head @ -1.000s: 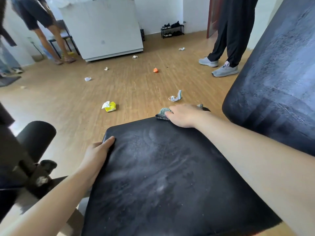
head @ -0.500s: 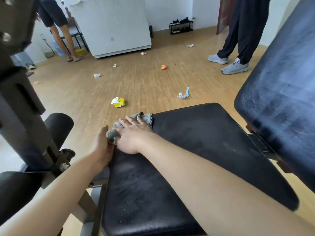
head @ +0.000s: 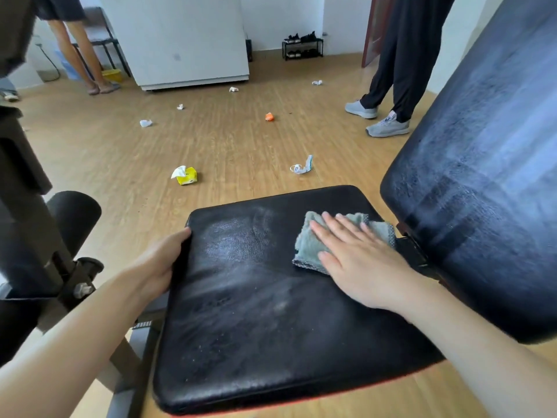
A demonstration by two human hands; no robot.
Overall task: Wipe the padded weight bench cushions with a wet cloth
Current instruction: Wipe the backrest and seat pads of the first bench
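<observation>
Grey cloth [head: 310,236] mid-wipe under flat R hand [head: 358,263], seat pad [head: 256,327] 1 o'clock; L hand [head: 156,263] grips 10 o'clock edge; nxt prob dusty 6 o'clock.

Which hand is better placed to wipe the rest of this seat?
Right hand: it presses flat on the grey-green cloth atop the black padded seat cushion; left hand grips its edge.

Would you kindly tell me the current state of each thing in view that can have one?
seat cushion: flat, streaked with pale smears
backrest cushion: tilted up, pale streaks on it
cloth: bunched on the seat cushion, pinned under the right hand
right hand: fingers straight, pressing the cloth
left hand: gripping the seat cushion's left edge
tissue pack: on the floor, open, a tissue sticking out
</observation>
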